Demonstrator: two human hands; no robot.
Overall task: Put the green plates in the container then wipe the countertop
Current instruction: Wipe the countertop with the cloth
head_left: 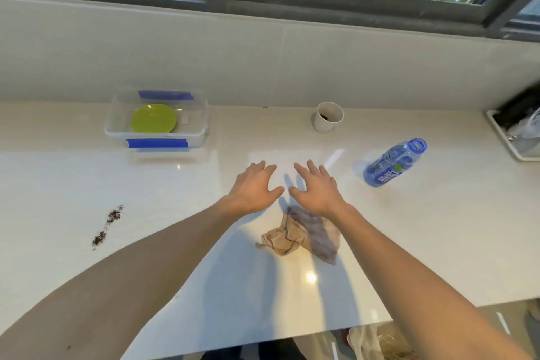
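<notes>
A green plate lies inside a clear plastic container with blue clips, at the back left of the white countertop. My left hand and my right hand hover side by side over the middle of the counter, palms down, fingers spread, holding nothing. A crumpled beige and grey cloth lies on the counter just below my right wrist. Dark crumbs are scattered in a line on the counter at the left.
A white paper cup with dark dregs stands at the back near the wall. A blue uncapped water bottle stands to the right. A tray with dark items sits at the far right edge. The counter's front edge runs along the bottom.
</notes>
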